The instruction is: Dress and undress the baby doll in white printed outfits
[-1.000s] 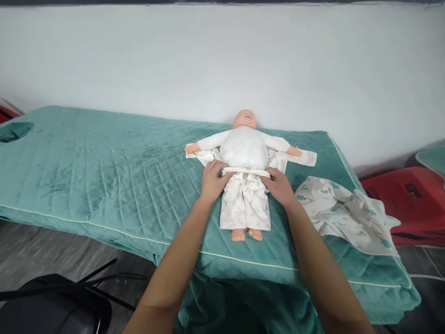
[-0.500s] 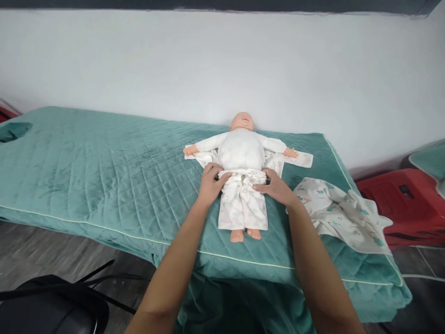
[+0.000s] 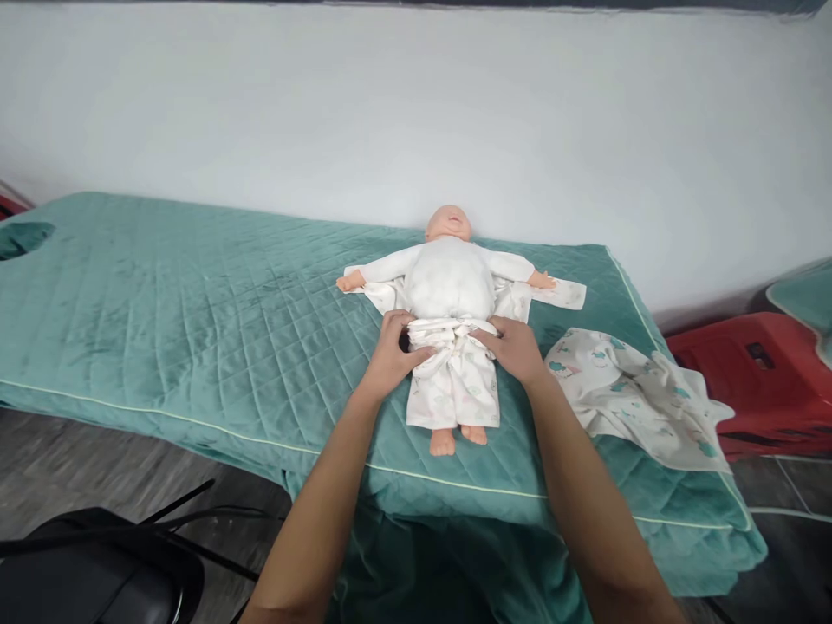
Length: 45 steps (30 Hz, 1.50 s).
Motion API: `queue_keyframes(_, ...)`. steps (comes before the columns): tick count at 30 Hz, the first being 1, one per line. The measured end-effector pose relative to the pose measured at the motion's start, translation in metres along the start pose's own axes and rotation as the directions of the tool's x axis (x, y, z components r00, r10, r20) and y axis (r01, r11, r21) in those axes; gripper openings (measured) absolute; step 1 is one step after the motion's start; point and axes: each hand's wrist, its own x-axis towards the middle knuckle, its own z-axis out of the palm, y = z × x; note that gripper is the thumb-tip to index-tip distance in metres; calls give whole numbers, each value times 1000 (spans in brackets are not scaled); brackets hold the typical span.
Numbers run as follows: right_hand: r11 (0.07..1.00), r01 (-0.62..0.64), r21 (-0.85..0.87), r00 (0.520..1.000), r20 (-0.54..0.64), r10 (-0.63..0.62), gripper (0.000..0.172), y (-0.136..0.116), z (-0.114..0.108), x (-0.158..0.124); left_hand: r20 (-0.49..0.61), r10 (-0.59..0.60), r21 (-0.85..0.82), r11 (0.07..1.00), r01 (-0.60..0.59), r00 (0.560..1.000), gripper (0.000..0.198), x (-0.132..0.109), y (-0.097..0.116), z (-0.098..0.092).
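Observation:
A baby doll [image 3: 450, 277] with a white cloth body lies on its back, head toward the wall and arms spread. Pale printed trousers [image 3: 453, 386] cover its legs, and both feet stick out below the cuffs. At the left of the gathered waistband, my left hand [image 3: 391, 354] grips the cloth between thumb and fingers. My right hand [image 3: 516, 348] holds the waistband's other side, its thumb reaching inward over the front. Beneath the doll's arms and back a white printed top [image 3: 562, 293] is spread out.
The doll rests on a bed with a green quilted cover [image 3: 227, 329], against a pale wall [image 3: 325, 113]. To the right lies a crumpled printed cloth [image 3: 640, 399]. A red plastic stool [image 3: 767, 373] stands past the bed's right end. A black chair [image 3: 97, 563] is at lower left.
My right thumb has moved inward and up to the waistband, which is now more bunched. The left hand stays at its side with thumb slightly lower. The view has shifted slightly.

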Motion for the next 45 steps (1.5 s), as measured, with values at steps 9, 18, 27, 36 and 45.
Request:
queue_keyframes(9, 969, -130, 208, 987, -65, 147, 57, -15, 8, -9, -19, -62, 37, 997, 63, 998, 42, 1, 5, 1)
queue_keyframes(18, 945, -95, 313, 992, 110, 63, 46, -4, -7, -11, -74, -144, -23, 990, 142, 987, 40, 2, 3, 3)
queue_keyframes(27, 959, -43, 281, 987, 159, -2, 54, 3, -10, -12, -145, -141, 102, 982, 156, 979, 35, 2, 5, 3)
queue_keyframes(36, 975, -26, 222, 999, 25, 21, 52, 6, 0, -7, -38, -230, 85, 969, 232, 973, 43, 1, 9, 3)
queue_keyframes(45, 952, -30, 305, 999, -18, 37, 43, 1, 5, -7, 54, -197, -163, 965, 203, 979, 62, 5, 0, 7)
